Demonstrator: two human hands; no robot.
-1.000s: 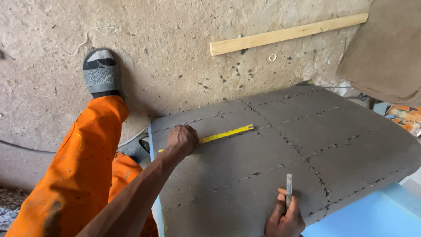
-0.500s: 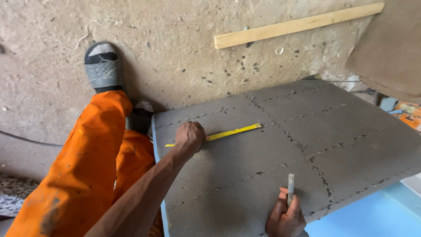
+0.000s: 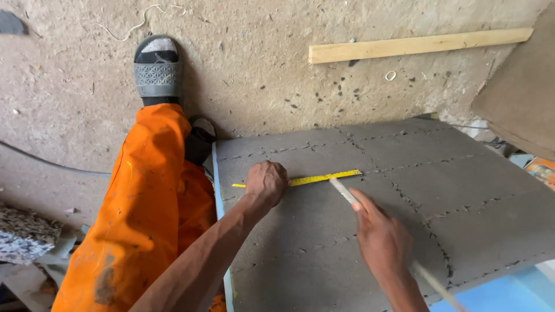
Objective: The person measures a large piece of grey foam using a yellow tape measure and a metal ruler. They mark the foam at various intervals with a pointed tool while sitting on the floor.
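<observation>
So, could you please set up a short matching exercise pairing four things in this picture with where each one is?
Things:
1. left hand
2. right hand
3. wooden batten
4. grey sandal

Places:
A. on the dusty floor beyond the grey board
B. pressing the yellow tape measure onto the board
C. at the end of the orange trouser leg
D. holding a pale marking stick near the tape

Pairs: 1-B, 2-D, 3-A, 4-C
</observation>
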